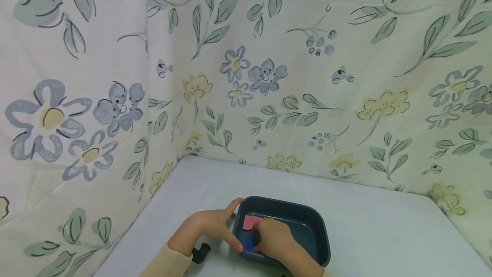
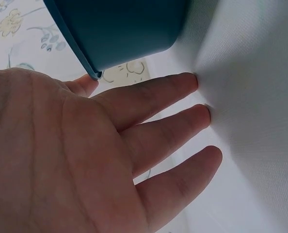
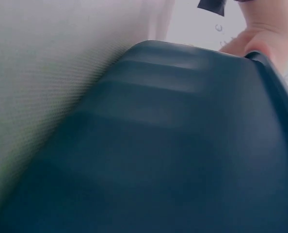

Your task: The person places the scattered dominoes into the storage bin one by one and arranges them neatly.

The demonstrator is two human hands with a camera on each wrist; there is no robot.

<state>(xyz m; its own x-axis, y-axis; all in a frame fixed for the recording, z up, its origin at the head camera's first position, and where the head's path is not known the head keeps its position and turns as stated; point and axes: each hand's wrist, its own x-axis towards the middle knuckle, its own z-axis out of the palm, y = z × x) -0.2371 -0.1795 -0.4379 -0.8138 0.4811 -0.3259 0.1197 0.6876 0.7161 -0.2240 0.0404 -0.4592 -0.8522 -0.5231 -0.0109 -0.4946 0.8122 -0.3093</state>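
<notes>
A dark teal rectangular bin (image 1: pixel 307 215) sits on the white table. My left hand (image 1: pixel 217 225) is spread along its left side, thumb at the near rim and a finger at the far rim corner. The left wrist view shows the other fingers (image 2: pixel 163 136) extended beside the bin wall. Inside the bin, my right hand (image 1: pixel 274 238) curls its fingers and thumb on a small blue piece (image 1: pixel 250 243), partly hidden by the hand. A flat pink piece (image 1: pixel 250 222) lies just beyond, with an orange piece (image 1: pixel 267 218) peeking out behind the knuckles.
The white table (image 1: pixel 384 225) extends on both sides of the bin. Floral fabric (image 1: pixel 292 76) hangs behind the table and along its left. A black object (image 1: pixel 201 252) shows beneath my left wrist. The bin's outer wall (image 3: pixel 173 145) fills most of the right wrist view.
</notes>
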